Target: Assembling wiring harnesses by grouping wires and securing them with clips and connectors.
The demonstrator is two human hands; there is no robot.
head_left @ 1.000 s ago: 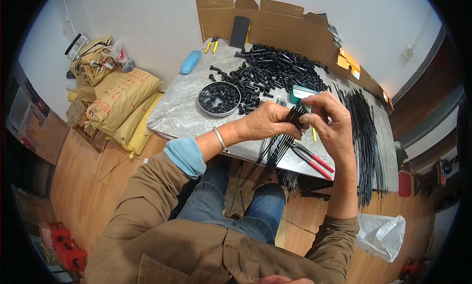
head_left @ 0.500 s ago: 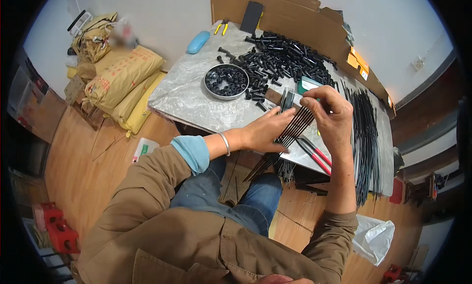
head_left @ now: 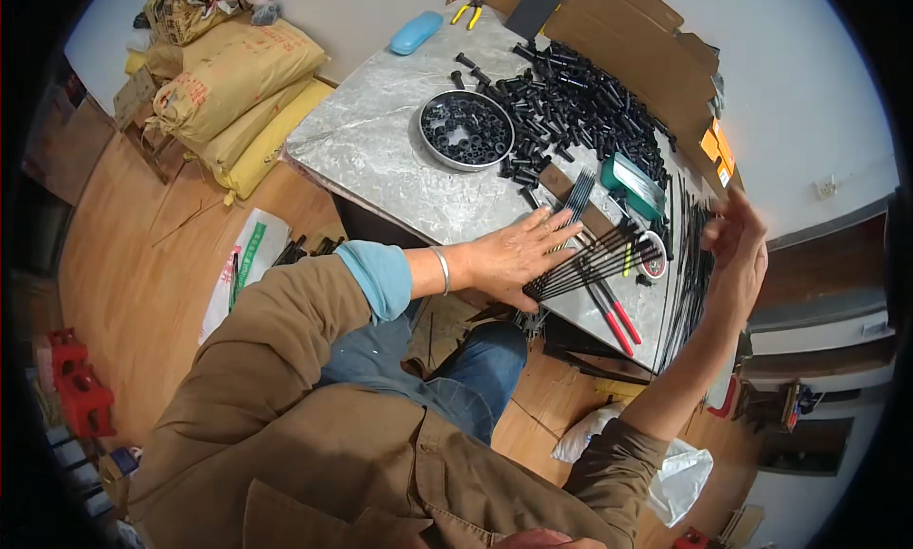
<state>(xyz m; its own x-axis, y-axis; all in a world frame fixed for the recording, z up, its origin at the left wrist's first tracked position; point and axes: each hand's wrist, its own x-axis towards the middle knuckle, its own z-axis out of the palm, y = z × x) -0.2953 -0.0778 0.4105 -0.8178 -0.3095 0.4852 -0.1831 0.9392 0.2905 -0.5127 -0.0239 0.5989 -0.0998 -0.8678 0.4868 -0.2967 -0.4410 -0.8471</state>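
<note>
My left hand [head_left: 518,254] reaches over the table's front edge with its fingers stretched out and spread. Several thin black rods [head_left: 594,266] fan out to the right from beside its thumb. A tighter group of thin dark rods [head_left: 579,188] points away beyond its fingertips. Whether the palm presses on the rods is hidden. My right hand [head_left: 740,240] is raised above the long black rods [head_left: 692,221] at the table's right side. Motion blurs its bent fingers, so I cannot see whether they hold anything. Pliers with red handles [head_left: 620,321] lie just right of the left hand.
A round metal bowl [head_left: 425,142] holds small black rings. Behind it spreads a heap of black bolt-like parts [head_left: 599,97] against a cardboard wall [head_left: 628,21]. A green box [head_left: 632,183], a blue case [head_left: 416,33] and yellow-handled pliers [head_left: 468,15] also lie on the table [head_left: 361,150].
My right hand has moved right, away from the rods near my left hand. The left hand's fingers have spread, and the rods beside it now fan out more to the right. The view has shifted.
</note>
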